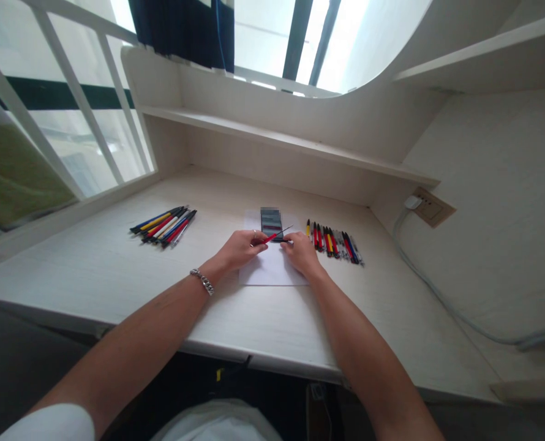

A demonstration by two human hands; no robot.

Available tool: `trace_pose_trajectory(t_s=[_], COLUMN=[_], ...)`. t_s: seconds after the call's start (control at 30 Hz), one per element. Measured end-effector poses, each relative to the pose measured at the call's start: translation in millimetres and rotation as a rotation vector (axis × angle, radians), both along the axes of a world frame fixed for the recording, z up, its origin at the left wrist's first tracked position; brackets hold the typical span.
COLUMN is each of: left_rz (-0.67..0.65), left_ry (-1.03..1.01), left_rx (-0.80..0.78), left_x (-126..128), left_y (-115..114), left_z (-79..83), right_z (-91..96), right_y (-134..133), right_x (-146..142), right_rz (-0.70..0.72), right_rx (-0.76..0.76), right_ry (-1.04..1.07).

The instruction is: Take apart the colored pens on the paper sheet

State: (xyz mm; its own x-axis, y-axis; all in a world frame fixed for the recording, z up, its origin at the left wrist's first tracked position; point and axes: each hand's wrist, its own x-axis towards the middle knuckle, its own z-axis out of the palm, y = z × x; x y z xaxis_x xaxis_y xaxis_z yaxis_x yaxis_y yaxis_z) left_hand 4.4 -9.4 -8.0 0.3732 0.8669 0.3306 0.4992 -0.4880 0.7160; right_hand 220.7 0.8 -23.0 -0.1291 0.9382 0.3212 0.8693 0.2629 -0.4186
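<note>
Left hand (241,250): fingers pinched on a red barrel (269,238), which tilts up toward the right. Thin dark rod (285,230) in line with the barrel's far end; whether the two join, cannot tell. Right hand (302,251): fingers narrow, on a short black piece (279,240), close to the barrel; its exact outline is partly hidden by the fingertips.

Pose: both forearms come in from the near edge and converge; hands low over the white paper (272,269), knuckles up, fingertips facing each other. Ring (255,234) on a left finger, chain bracelet (202,282) at the left wrist.

Just beyond the fingers, a dark rectangular object (271,219) lies at the paper's far part, its near end partly covered by the hands. Left of the paper, well apart: fanned pile of pens (165,226), overlapping. Right, just beside the right hand: row of pens (332,240), side by side. All on the pale surface (254,321).

Outermost: shelf (277,141) along the back; plug and cable (419,275) at the wall socket (433,206), right.
</note>
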Motion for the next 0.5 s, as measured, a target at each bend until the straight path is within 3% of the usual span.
trace_pose_trajectory(t_s=[0.4, 0.5], left_rz=[0.008, 0.019], left_ry=[0.006, 0.022], left_rx=[0.012, 0.010], left_x=[-1.9, -2.7], left_y=[1.9, 0.5], left_z=[-1.7, 2.3], right_z=[1.6, 7.5], right_y=[-3.3, -3.1], right_x=[-8.3, -4.5], right_rz=[-0.032, -0.005], right_rx=[-0.068, -0.077], right_ry=[-0.081, 0.035])
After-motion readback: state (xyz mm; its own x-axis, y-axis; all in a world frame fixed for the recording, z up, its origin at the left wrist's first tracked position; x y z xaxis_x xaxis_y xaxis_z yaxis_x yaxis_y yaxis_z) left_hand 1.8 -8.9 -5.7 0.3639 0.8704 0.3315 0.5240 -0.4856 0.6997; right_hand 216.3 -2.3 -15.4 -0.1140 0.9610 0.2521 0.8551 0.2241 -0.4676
